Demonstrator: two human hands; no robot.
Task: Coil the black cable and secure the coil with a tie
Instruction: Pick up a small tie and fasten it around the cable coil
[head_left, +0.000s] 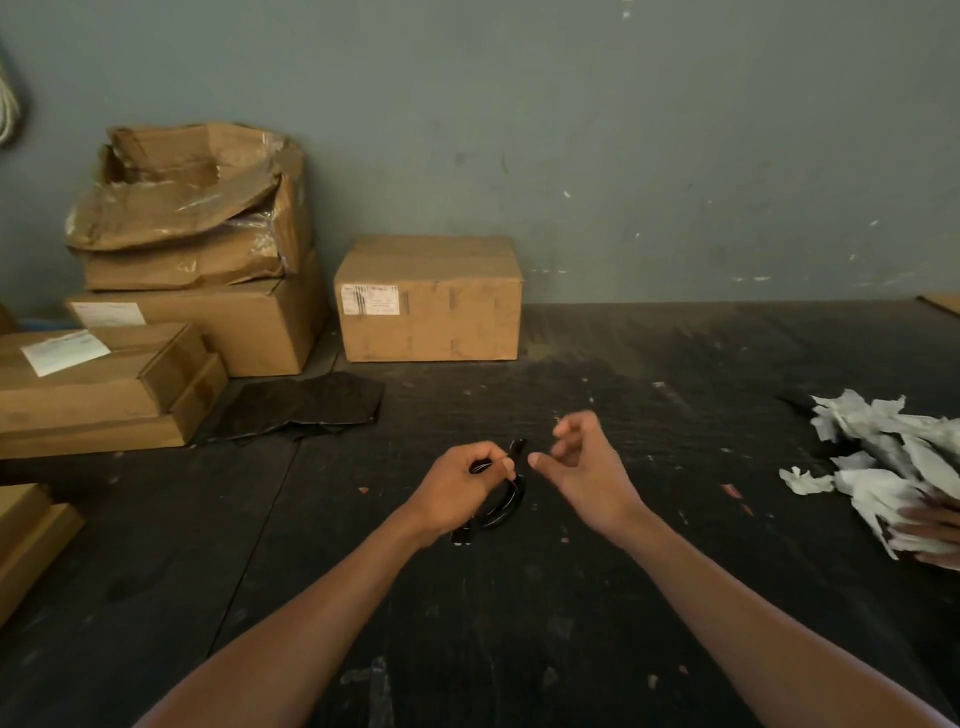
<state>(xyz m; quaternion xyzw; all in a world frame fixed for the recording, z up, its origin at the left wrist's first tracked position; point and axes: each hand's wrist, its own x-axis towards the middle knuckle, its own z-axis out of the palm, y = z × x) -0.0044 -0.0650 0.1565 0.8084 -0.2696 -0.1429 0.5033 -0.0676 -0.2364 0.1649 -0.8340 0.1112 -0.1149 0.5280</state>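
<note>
A small coil of black cable (503, 506) is held above the dark table (623, 597) near the middle. My left hand (460, 491) is closed around the coil's left side, and a short cable end sticks up past its fingers. A loop of the coil curves out below that hand. My right hand (584, 467) hovers just to the right of the coil, fingers loosely curled and apart, thumb pointing toward the cable. I cannot make out a tie in either hand.
Cardboard boxes (156, 332) are stacked at the back left, and a single box (428, 299) stands against the wall. A dark sheet (301, 408) lies in front of them. At the right edge, another person's hand (930, 527) rests by a pile of torn white paper (883, 457).
</note>
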